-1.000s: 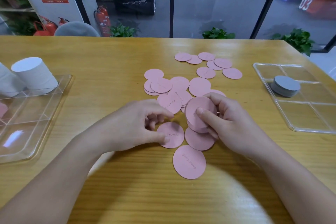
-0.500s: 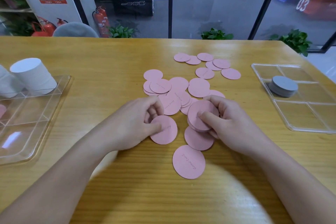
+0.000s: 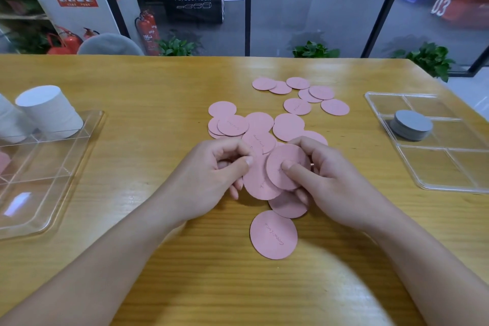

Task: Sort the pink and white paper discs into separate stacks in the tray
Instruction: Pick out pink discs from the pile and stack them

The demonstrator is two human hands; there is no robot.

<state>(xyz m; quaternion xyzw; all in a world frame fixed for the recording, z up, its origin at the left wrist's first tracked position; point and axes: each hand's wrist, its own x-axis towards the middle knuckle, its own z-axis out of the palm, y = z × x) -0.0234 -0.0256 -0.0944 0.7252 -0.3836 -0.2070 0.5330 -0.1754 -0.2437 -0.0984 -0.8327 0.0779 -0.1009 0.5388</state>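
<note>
Both hands meet at the middle of the wooden table (image 3: 158,92). The right hand (image 3: 330,180) grips a small stack of pink discs (image 3: 287,167), thumb pressed flat on the top disc and fingers curled round its far edge. The left hand (image 3: 211,177) pinches a single pink disc (image 3: 260,182) between thumb and curled fingers; that disc sits tucked just under the edge of the held stack, touching it.

Beneath the hands, another pink disc (image 3: 287,206) lies on the wood, and nearest the person one more pink disc (image 3: 274,234) lies flat with faint writing on it. Beyond the fingers a loose spread of overlapping pink discs (image 3: 259,124) covers the table, and farther back a smaller scattered group (image 3: 299,92) lies near the right.

At the left edge stands a clear divided tray (image 3: 60,167), with tall white stacks (image 3: 50,111) in its far compartments and a sliver of pink at its left side, too cut off to tell what it is. On the right, a second clear tray (image 3: 449,161) holds a low grey stack (image 3: 411,124) in one compartment.
</note>
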